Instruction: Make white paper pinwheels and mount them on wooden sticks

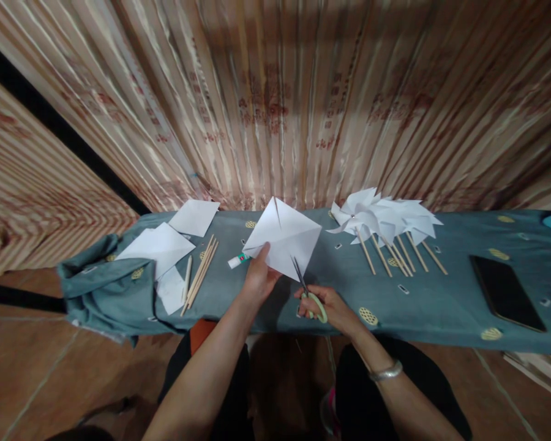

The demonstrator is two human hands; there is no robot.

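My left hand (pixel 259 273) pinches a square sheet of white paper (pixel 282 236) near its lower left edge, with the thumb on top. One slit runs inward from the sheet's top corner. In my right hand (pixel 325 305) is a pair of scissors (pixel 313 298) with light green handles. Their blades meet the paper near its lower corner and point up and away from me. A glue stick (pixel 239 261) with a green band lies just left of the sheet.
Several paper pinwheels (pixel 386 214) on sticks lie to the right, beyond them a black phone (pixel 507 293). At left are wooden sticks (pixel 201 275), a white pencil-like stick (pixel 187 278) and white paper sheets (pixel 165 245). A patterned curtain (pixel 275 104) hangs behind the cloth-covered table (pixel 431 306).
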